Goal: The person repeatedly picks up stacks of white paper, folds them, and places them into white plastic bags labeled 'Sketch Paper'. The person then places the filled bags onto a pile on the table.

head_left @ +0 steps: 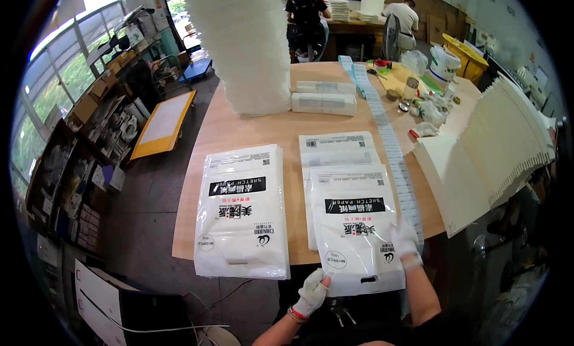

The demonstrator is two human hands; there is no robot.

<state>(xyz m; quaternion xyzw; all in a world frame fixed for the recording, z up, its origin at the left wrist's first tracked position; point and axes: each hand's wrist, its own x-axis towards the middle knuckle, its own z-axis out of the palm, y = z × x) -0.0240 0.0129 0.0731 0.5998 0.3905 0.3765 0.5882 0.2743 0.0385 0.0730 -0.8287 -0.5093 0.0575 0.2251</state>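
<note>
Gripping the white plastic sketch-paper bag (357,238) at the round wooden bench's (269,131) near edge: gloved left hand (313,292) pinches its bottom corner, gloved right hand (405,243) presses flat on its right side. Left of that bag lies a stack of matching bags (242,211).

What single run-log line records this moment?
left hand: grips white bag near edge | right hand: rests on bag | bag stack: alongside
</note>
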